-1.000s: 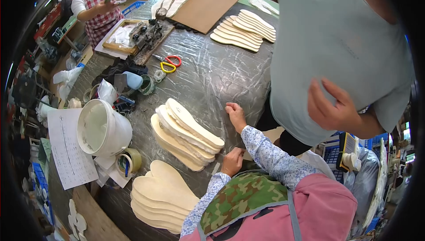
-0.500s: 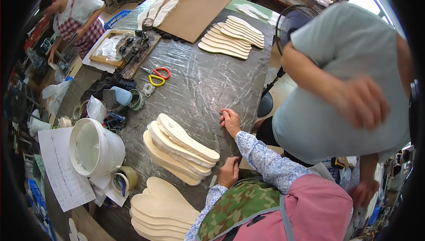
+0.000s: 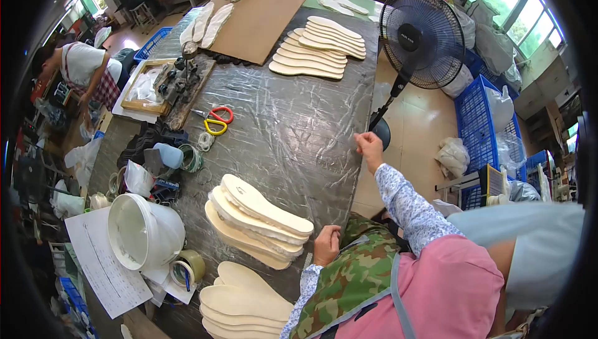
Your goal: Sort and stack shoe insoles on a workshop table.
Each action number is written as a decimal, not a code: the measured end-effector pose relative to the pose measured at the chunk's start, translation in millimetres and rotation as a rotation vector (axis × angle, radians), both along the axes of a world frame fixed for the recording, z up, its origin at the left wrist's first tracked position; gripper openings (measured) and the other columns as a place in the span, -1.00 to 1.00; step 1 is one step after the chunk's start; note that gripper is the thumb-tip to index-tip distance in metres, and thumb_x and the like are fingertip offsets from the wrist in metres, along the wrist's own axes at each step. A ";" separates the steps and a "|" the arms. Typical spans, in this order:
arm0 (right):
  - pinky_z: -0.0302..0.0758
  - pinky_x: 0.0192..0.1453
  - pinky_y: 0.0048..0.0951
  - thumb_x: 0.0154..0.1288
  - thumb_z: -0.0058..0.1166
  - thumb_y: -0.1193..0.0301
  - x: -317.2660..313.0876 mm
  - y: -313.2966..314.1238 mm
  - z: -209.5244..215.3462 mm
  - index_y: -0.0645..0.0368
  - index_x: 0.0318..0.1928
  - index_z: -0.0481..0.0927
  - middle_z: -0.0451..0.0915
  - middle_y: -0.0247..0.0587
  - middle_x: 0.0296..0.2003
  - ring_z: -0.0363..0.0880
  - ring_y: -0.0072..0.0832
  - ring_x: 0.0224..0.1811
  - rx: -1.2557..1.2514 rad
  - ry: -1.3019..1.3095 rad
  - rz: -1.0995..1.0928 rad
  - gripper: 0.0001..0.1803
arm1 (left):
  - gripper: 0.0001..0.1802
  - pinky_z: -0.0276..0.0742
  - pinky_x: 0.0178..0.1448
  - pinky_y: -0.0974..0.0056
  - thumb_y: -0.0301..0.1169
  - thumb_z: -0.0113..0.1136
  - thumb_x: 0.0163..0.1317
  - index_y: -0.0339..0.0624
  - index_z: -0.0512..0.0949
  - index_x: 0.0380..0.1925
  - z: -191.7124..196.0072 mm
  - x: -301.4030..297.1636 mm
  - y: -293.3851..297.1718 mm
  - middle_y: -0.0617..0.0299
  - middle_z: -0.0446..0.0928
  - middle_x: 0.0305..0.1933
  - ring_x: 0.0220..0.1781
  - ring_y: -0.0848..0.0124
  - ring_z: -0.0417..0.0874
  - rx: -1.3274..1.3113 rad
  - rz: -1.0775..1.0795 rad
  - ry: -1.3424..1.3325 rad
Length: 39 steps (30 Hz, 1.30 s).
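Worktable (image 3: 293, 127) covered with wrinkled clear plastic sheet; the person sits at its near edge.

Left hand (image 3: 326, 245) rests on the sheet at the near edge, fingers curled under, loosely closed; holds nothing that can be seen. It lies just beside the fanned stack of cream insoles (image 3: 258, 221), close to the toe ends, touching or nearly so; cannot tell which.

Right hand (image 3: 369, 149) sits at the right edge of the table, fingers pinched together on the plastic sheet's border; whether it actually grips the sheet cannot be made out.

A second pile of insoles (image 3: 246, 301) lies at the near left corner. A white bucket (image 3: 144, 232) stands at the left edge, tipped on its side, with a tape roll (image 3: 187, 269) just beside it and a sheet of paper (image 3: 106, 270) overhanging the edge.

Scissors with red and yellow handles (image 3: 217, 121) lie mid-table toward the left. A row of insoles (image 3: 321, 46) sits near the far right corner, a brown board (image 3: 265, 15) along the far edge.

A black standing fan (image 3: 423, 37) stands off the right edge. Another person (image 3: 84, 71) stands past the left side.
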State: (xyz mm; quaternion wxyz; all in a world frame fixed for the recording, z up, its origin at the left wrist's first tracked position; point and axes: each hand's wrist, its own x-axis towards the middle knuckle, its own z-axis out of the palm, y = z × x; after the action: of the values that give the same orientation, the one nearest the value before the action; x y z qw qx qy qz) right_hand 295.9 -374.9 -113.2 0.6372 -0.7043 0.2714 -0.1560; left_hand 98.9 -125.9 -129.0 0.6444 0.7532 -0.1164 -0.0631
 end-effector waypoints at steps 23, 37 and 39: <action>0.49 0.17 -0.27 -0.19 0.32 0.07 496.2 -279.5 33.7 0.39 -0.12 0.65 0.63 0.16 -0.05 0.62 -0.08 0.02 -0.709 0.588 0.235 -0.31 | -0.86 0.39 -0.47 0.24 -0.54 -0.07 0.15 -0.25 0.50 -0.49 34.1 17.7 -87.2 0.11 0.44 -0.63 -0.63 0.29 0.50 0.710 0.735 0.374; 0.53 0.02 -0.14 0.06 0.10 0.27 509.0 -335.5 13.1 0.18 -0.19 0.68 0.69 0.04 -0.27 0.68 -0.12 -0.15 -0.761 0.312 0.198 -0.67 | -0.83 0.50 -0.37 0.29 -0.60 -0.08 0.26 -0.32 0.55 -0.30 50.2 139.1 -144.7 0.08 0.50 -0.41 -0.45 0.31 0.60 0.307 0.715 0.298; 0.50 0.10 -0.16 0.08 0.08 0.25 509.0 -331.5 9.3 0.16 -0.16 0.68 0.67 0.05 -0.15 0.63 -0.09 -0.02 -1.086 0.334 0.314 -0.65 | -0.83 0.50 -0.36 0.30 -0.62 -0.07 0.25 -0.32 0.55 -0.29 55.1 150.5 -148.8 0.08 0.49 -0.42 -0.45 0.33 0.58 0.283 0.718 0.307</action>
State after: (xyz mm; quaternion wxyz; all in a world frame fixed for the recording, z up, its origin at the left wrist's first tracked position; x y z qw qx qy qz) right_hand 804.9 -706.3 -103.9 0.1495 -0.9765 0.1416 -0.0633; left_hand 249.4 -274.7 -73.9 0.5255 0.8088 0.2610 0.0389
